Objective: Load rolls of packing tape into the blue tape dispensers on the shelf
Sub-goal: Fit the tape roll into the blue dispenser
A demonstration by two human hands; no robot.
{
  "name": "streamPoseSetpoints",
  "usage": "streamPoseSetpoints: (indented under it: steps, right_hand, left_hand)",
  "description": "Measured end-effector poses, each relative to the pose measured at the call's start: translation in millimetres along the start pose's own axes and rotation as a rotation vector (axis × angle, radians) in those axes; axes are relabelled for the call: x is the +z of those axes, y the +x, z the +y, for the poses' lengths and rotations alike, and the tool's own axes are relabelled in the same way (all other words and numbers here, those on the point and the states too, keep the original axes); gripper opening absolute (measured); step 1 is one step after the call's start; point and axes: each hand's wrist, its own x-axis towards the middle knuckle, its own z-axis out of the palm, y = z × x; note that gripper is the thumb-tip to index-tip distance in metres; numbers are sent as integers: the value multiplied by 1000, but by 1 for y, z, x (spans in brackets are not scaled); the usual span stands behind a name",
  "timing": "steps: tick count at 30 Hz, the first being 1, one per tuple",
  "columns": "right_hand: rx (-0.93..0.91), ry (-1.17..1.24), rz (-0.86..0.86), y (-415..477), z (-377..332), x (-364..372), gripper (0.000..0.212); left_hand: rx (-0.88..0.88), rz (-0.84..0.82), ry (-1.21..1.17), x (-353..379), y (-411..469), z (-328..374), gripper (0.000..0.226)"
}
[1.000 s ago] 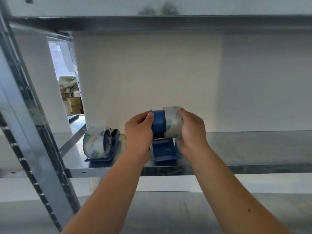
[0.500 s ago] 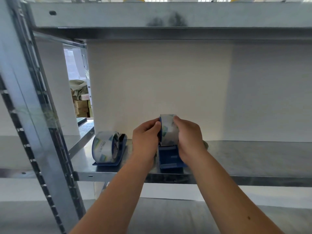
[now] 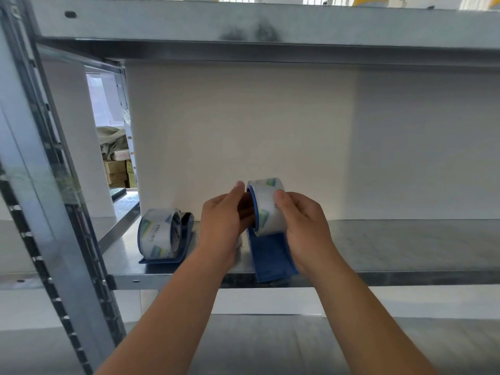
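Galvanised steel forms the shelf; on it two blue dispensers and two rolls of clear tape are counted, with two hands at work; no spare roll is seen. Well to the left of the second dispenser, the first dispenser is found lying with the first roll already seated on it; that half of the task is judged done. Just left of the second dispenser, the left hand is curled against its hub side, thumb raised to the blue rim; its grip appears closed on the dispenser. Atop the second dispenser, the second roll is set over the blue wheel; whether it is fully home cannot be told. To the right, the right hand is wrapped round that roll, its grip closed on the tape; seating and threading are judged still to be finished.
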Motion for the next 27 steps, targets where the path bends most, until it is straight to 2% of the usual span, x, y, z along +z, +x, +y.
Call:
streamPoseSetpoints:
  steps: [2, 5, 8, 12, 14, 16, 17, 20, 23, 27]
  right_hand:
    - [-60, -68, -13, -10, -1, -6, 46]
    - [-71, -96, -78, -25, -2, -12, 30]
    - [-167, -146, -97, -32, 4, -15, 29]
    - [-247, -148, -143, -37, 8, -20, 45]
    - [-222, -65, -158, -38, 2, -23, 40]
    - [-139, 87, -109, -34, -14, -25, 24]
    - [-81, 133, -65, -31, -21, -24, 29]
    - [16, 106, -39, -19, -34, -23, 47]
    - [100, 72, -84, -15, -36, -21, 32]
    - [181, 150, -139, -13, -31, -25, 23]
  left_hand:
    - [-25, -45, 58, 2, -4, 7, 48]
    - [-27, -29, 139, 8, -7, 15, 56]
    - [-22, -60, 138, 10, -12, 20, 54]
    - [59, -63, 78, 10, -21, 16, 53]
    - [170, -62, 121, 8, -26, 12, 60]
    - [297, -84, 251, 4, -30, 7, 59]
    - [348, -86, 321, 3, -31, 3, 53]
    - [488, -135, 444, -2, -34, -6, 46]
    - [606, -218, 501, -9, -35, -13, 39]
    - [712, -250, 594, -15, -32, -19, 38]
